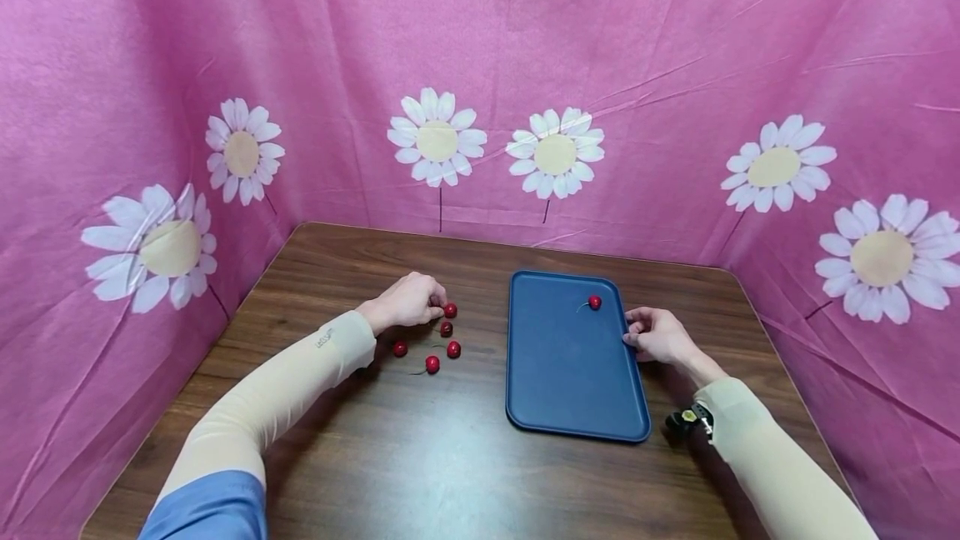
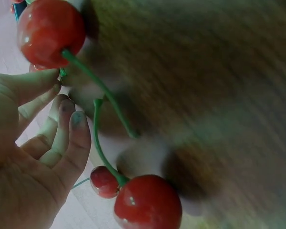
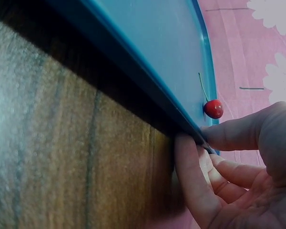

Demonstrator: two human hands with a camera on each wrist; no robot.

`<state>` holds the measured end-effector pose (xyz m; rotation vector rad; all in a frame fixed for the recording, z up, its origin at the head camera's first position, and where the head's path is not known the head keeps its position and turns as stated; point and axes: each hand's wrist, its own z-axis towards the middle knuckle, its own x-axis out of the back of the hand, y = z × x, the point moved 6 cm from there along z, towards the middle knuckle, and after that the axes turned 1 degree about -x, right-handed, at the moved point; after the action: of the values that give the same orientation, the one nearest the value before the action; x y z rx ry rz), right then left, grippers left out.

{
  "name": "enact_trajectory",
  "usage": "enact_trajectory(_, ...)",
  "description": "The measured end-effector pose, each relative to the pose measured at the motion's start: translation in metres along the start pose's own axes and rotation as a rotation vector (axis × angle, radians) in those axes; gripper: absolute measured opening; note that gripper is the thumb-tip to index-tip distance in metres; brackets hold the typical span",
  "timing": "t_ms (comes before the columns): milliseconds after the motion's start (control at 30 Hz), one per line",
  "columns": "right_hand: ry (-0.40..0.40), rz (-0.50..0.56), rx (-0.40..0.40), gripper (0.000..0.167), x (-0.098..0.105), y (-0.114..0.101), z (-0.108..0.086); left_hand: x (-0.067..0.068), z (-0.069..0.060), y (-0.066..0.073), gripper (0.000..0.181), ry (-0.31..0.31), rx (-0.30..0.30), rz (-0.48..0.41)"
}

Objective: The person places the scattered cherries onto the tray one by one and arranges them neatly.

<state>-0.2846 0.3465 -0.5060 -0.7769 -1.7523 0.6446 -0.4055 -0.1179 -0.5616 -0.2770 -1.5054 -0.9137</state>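
The left hand (image 1: 408, 302) pinches the stem of the farthest red cherry (image 1: 450, 310); in the left wrist view the thumb and index finger of that hand (image 2: 43, 138) meet at a green stem end. Several other cherries lie close by on the table, among them one nearer the front (image 1: 432, 364) and one at the left (image 1: 401, 348). My right hand (image 1: 660, 336) grips the right rim of a blue tray (image 1: 573, 365), thumb on top and fingers beneath, as the right wrist view shows. One cherry (image 1: 594, 302) with its stem lies in the tray's far right corner.
The brown wooden table (image 1: 420, 473) is bounded behind and at both sides by a pink cloth (image 1: 495, 40) printed with white daisies. A small black object (image 1: 682, 422) hangs at the right wrist, near the tray's right side.
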Motion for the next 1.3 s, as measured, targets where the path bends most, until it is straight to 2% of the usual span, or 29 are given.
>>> enact_trajectory(133,0.002,-0.001,0.0,0.048,0.0,0.001,0.0,0.01,-0.004,0.018,0.007,-0.009,-0.036,-0.011)
enact_trajectory(167,0.002,-0.002,0.0,0.048,0.0,0.001,0.0,0.009,-0.003,0.017,0.004,0.003,-0.031,-0.014)
enact_trajectory(233,0.003,-0.002,0.001,0.047,0.0,0.001,0.001,0.015,-0.004,0.026,0.006,-0.012,-0.031,0.009)
enact_trajectory(267,0.003,0.001,0.002,0.047,0.0,0.001,0.001,0.013,-0.003,0.023,0.007,0.0,-0.046,0.007)
enact_trajectory(333,0.002,0.001,0.005,0.048,-0.001,0.001,0.001,0.02,-0.005,0.03,0.007,0.015,-0.044,0.015)
enact_trajectory(467,0.004,0.009,0.001,0.048,0.0,0.0,0.001,0.041,-0.014,0.053,0.007,0.038,-0.01,0.002)
enact_trajectory(500,0.003,0.008,0.0,0.048,0.0,0.0,0.001,0.05,-0.017,0.063,0.005,0.035,0.022,-0.001)
enact_trajectory(600,0.005,0.014,-0.006,0.049,0.001,0.0,0.001,0.059,-0.02,0.075,0.006,0.042,0.06,-0.007)
enact_trajectory(700,0.004,0.02,-0.008,0.049,0.001,0.001,0.0,0.062,-0.019,0.08,0.006,0.048,0.078,0.009)
enact_trajectory(833,0.006,0.025,-0.007,0.049,0.0,0.002,0.0,0.063,-0.015,0.085,0.006,0.063,0.068,0.013)
enact_trajectory(1067,0.008,0.023,-0.01,0.048,0.001,0.002,0.0,0.064,0.0,0.098,0.007,0.095,0.014,-0.012)
enact_trajectory(1300,0.006,0.019,-0.004,0.048,0.001,0.001,0.0,0.068,0.013,0.111,0.007,0.1,0.021,-0.054)
